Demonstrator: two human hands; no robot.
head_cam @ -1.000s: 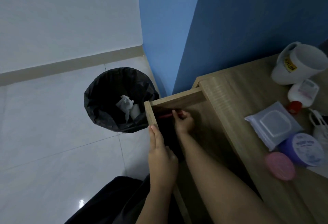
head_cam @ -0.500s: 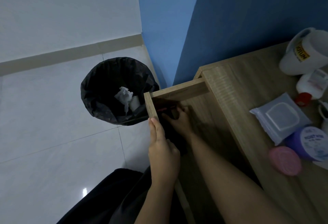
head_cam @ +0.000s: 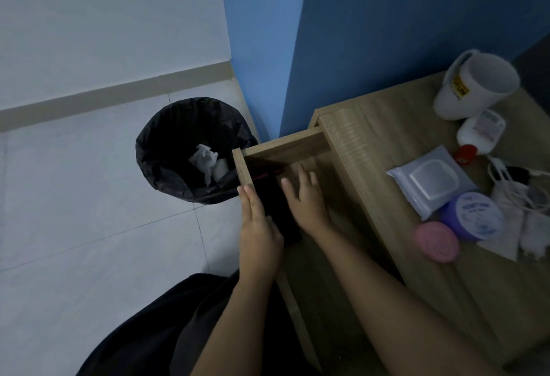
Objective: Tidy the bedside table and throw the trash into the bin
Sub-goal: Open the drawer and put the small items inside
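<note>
The wooden bedside table (head_cam: 384, 125) has its drawer (head_cam: 285, 146) pulled out toward me. My left hand (head_cam: 257, 230) rests on the drawer's front panel with straight fingers. Inside the drawer my right hand (head_cam: 306, 200) hovers, fingers spread and holding nothing. A thin red pen-like item (head_cam: 268, 174) lies at the drawer's far corner beside a dark flat object (head_cam: 275, 206). The bin (head_cam: 166, 149), lined with a black bag, stands on the floor left of the drawer and holds crumpled tissue (head_cam: 204, 160).
On the tabletop stand a white mug (head_cam: 473, 87), a white bottle with a red cap (head_cam: 482, 130), a wipes pack (head_cam: 431, 182), a purple jar (head_cam: 473, 215), a pink lid (head_cam: 436, 241) and white cables (head_cam: 518, 194). Blue wall behind; white tiled floor to the left.
My right hand let go of the red item at the drawer's far corner and drew back with fingers spread. The left hand stayed on the drawer front.
</note>
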